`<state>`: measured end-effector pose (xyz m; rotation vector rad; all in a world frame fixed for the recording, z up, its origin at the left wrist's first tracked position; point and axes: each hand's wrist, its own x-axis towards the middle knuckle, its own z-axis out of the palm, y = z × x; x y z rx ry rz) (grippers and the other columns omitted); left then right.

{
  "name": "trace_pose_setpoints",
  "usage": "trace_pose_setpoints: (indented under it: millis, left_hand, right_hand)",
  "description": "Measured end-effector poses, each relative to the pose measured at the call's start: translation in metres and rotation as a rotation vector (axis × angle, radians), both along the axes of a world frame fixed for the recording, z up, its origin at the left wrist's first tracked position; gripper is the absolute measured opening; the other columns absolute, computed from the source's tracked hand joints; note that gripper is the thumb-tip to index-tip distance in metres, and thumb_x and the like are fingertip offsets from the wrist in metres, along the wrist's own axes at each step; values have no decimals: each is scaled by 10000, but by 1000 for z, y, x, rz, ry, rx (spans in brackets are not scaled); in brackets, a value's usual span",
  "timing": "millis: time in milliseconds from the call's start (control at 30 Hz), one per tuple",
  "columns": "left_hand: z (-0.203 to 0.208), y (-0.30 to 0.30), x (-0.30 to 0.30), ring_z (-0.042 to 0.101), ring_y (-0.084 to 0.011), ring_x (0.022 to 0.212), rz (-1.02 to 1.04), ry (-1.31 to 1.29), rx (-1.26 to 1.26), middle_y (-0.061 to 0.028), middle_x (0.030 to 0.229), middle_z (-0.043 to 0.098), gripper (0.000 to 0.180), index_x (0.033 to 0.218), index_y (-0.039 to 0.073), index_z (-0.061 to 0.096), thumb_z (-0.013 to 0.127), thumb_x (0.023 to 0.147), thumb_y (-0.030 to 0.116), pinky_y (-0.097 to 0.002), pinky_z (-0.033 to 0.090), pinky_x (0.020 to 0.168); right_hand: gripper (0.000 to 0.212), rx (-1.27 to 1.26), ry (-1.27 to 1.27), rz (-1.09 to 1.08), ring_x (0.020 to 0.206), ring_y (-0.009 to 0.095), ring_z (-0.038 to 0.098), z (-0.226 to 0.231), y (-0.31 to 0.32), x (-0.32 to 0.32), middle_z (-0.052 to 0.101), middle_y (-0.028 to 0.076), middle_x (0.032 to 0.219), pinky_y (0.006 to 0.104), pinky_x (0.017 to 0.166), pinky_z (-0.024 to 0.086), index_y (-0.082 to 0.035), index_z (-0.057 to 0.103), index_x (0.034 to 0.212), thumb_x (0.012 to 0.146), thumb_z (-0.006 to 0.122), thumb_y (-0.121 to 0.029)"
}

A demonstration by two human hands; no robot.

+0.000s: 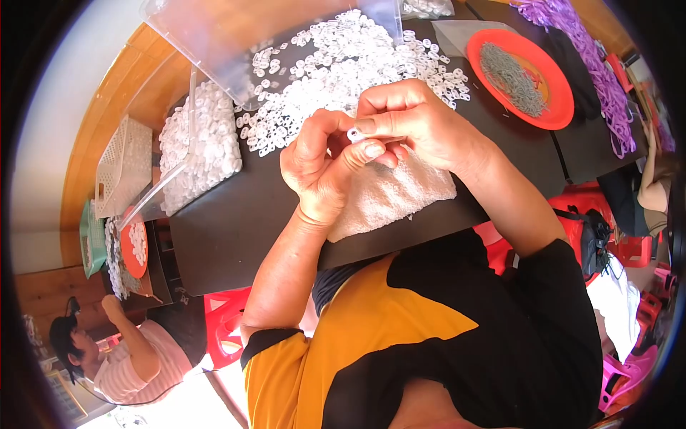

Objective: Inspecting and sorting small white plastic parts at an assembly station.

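Above a pale folded towel [400, 196] on the dark table, my two hands meet. Between their fingertips sits a small white plastic piece [354, 134] with a dark hole in it. My left hand [321, 161] is closed, its thumb and fingers pressed against the piece from the left. From the right, my right hand [421, 121] pinches the same piece between thumb and index finger. Just beyond the hands spreads a loose pile of similar small white plastic pieces [343, 64]. Whatever lies inside the curled fingers is hidden.
At the right, an orange-red plate [561, 107] carries many thin grey metal pins. Purple straps [604, 79] lie beyond it. A clear plastic bin [207, 43] and a bulging bag of white pieces [204, 143] stand left. Another person [136, 357] sits at the lower left.
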<state>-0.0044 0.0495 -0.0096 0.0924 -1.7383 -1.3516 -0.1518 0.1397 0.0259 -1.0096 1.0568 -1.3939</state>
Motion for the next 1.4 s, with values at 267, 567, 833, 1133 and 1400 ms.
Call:
trace_pose_setpoints:
  millis: [267, 567, 833, 1133, 1400]
  left_hand:
    - [-4, 1, -4, 521, -54, 652, 32, -15, 28, -10, 844, 604, 333, 1010, 28, 593, 808, 759, 61, -196, 448, 579]
    - [-3, 1, 3, 589, -60, 649, 9, -60, 55, -21, 796, 633, 289, 989, 13, 597, 788, 772, 21, -188, 470, 573]
    - [-1, -2, -2, 697, -191, 697, -94, 3, 186, -98, 801, 662, 234, 972, -27, 578, 728, 798, -66, -270, 578, 631]
    - [0, -3, -7, 685, -179, 731, -78, 17, 211, -96, 848, 642, 223, 969, -42, 574, 714, 801, -89, -288, 593, 685]
    - [8, -4, 1, 541, -47, 636, 155, 16, 220, -2, 790, 611, 199, 881, 15, 618, 746, 769, -88, -182, 444, 532]
  right_hand:
    - [200, 16, 35, -31, 529, 61, 530, 2, 0, -7, 571, 8, 633, 189, 489, 385, -10, 620, 804, 936, 582, -156]
    - [210, 27, 54, -14, 494, 82, 536, 0, 2, -2, 600, 27, 626, 202, 469, 389, -18, 644, 788, 910, 627, -188]
    - [202, 43, -33, 8, 485, 86, 544, -12, -5, -5, 611, 43, 629, 193, 438, 370, -11, 640, 781, 908, 620, -167]
    - [213, 24, -50, 10, 552, 102, 567, -10, -5, -7, 576, 27, 671, 195, 488, 408, 5, 611, 837, 952, 563, -168]
    - [158, -25, 318, -183, 673, 102, 612, -9, -9, -9, 630, 19, 747, 247, 598, 463, -21, 669, 915, 893, 610, -166]
